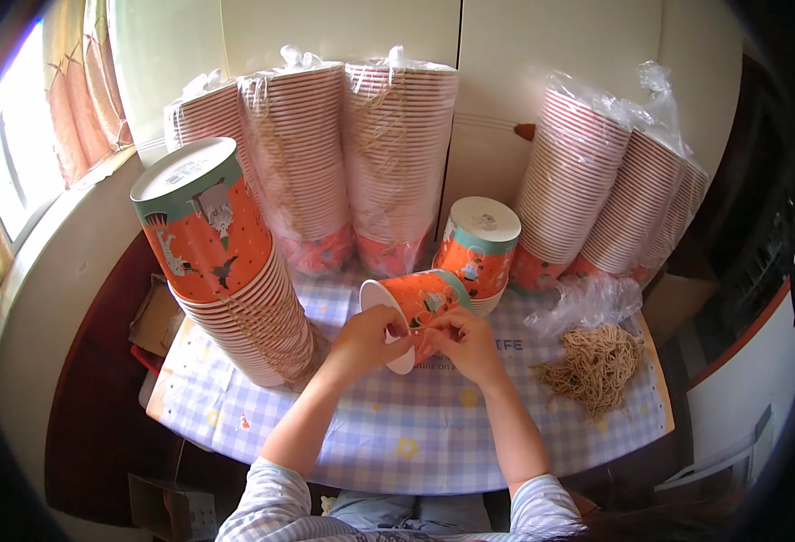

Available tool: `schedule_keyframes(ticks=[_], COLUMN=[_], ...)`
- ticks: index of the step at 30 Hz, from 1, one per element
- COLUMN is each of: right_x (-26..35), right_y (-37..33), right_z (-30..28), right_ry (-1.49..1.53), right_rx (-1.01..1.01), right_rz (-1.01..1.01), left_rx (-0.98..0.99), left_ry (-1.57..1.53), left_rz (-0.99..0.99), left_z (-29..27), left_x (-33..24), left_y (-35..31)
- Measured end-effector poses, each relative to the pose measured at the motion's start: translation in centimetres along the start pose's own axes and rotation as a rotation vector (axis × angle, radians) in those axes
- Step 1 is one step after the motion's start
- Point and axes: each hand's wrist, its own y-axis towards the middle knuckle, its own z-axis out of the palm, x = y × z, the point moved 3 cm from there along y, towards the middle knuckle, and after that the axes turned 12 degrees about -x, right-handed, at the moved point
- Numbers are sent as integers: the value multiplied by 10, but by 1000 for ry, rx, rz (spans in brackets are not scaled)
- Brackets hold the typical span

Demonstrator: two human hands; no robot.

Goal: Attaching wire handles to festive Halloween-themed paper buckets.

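An orange paper cup with a green base band [429,298] lies tipped on its side over the table, its open rim toward the left. My left hand [370,341] grips it by the rim, thumb across the edge. Beside its lower wall, my right hand [466,343] is closed in a pinch; what sits between those fingertips is too small to make out. Just behind stands a short upside-down stack of matching cups [478,237]. A heap of beige strings [596,366] lies to the right of my right hand.
On the left rises a tall stack of upside-down cups [235,289] with beige strings hanging along it. Bagged cup stacks [397,163] line the back, with more bagged stacks [578,172] at right. Crumpled clear plastic [587,303] lies on the checkered tablecloth [361,443].
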Motion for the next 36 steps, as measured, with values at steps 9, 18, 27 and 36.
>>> schedule_keyframes(ticks=[9,18,27,36], right_x=[-6,-15,-11,-3], right_y=[1,2,2,2], right_z=[4,4,4,3], right_ry=[148,204,176,196], right_rx=[-10,-19,-16,-7], right_rz=[110,135,106,121], left_rx=[-2,-72,-136,-131], left_ry=[255,231,132,17], left_rz=[12,4,112,39], left_z=[11,1,-3,4], left_x=[-19,-11,-12,-15], left_y=[-6,-5,-2,-1])
